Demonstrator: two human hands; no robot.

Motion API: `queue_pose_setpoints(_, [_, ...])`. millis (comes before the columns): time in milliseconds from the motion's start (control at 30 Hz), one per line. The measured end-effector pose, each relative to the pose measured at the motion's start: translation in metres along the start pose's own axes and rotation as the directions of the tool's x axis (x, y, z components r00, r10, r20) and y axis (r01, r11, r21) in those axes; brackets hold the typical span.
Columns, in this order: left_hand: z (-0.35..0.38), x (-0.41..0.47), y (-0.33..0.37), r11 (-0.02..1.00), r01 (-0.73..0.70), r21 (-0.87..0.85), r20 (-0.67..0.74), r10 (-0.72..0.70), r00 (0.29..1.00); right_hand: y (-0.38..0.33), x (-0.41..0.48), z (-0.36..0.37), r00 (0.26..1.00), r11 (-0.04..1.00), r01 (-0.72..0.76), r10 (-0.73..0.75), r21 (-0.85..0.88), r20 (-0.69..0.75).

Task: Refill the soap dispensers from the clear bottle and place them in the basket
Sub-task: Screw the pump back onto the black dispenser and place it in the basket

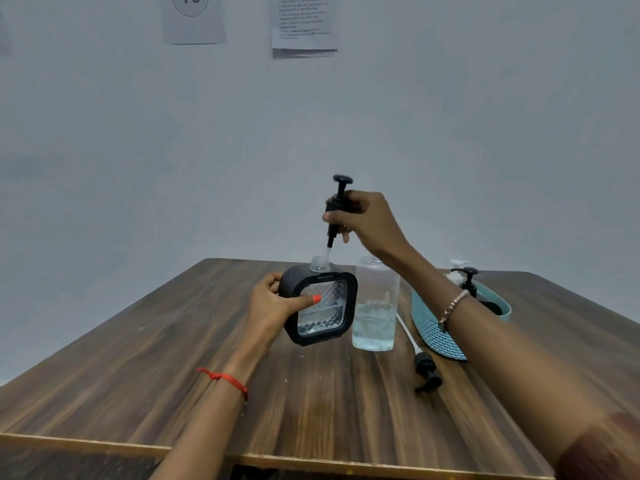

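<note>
With the dispenser, at 9 o'clock of the bottle, gripped by the left hand and the pump pinched above its neck by the right hand, the tube could be misaimed and drip.

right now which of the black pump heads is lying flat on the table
The black pump head with the white tube, beside the teal basket. Another is held up in the right hand; a third stands upright in the basket.

Black dispenser, diamond-patterned clear window; teal lattice basket; dark wood-grain table; black pump.
</note>
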State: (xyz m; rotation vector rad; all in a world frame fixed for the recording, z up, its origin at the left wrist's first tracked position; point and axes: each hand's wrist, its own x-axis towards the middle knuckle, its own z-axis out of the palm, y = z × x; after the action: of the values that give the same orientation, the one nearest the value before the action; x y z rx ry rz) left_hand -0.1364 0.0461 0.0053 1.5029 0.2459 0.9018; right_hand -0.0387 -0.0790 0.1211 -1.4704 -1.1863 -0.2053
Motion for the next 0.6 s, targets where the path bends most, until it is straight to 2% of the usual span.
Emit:
queue_pose_setpoints(67, [0.002,-0.002,0.003,1.000,-0.007,-0.015,0.014,0.008,1.000,0.005,-0.008,0.004,0.998,0.998,-0.033,0.035,-0.050,0.044])
queue_pose_setpoints(167, [0.005,-0.002,0.008,0.999,-0.024,-0.029,0.021,0.024,0.999,0.014,-0.022,0.010,0.988,0.971,-0.078,0.105,-0.227,0.110])
queue_pose_setpoints(233, [0.006,-0.001,0.010,0.999,-0.028,-0.037,0.021,0.029,0.999,0.019,-0.031,0.014,0.987,0.953,-0.094,0.128,-0.288,0.101])
queue_pose_setpoints(333, [0.008,0.000,0.010,0.999,-0.022,-0.035,0.020,0.023,1.000,0.022,-0.038,0.014,0.992,0.952,-0.099,0.117,-0.288,0.047])
queue_pose_setpoints(500, [0.008,0.002,0.011,0.997,-0.013,-0.081,-0.025,0.011,1.000,0.026,-0.042,0.005,0.983,0.989,-0.139,0.132,-0.049,-0.127])
queue_pose_setpoints(600, [0.011,0.001,0.013,0.997,-0.004,-0.079,0.005,0.005,1.000,0.027,-0.037,0.000,0.979,0.977,-0.204,0.205,0.061,-0.012])
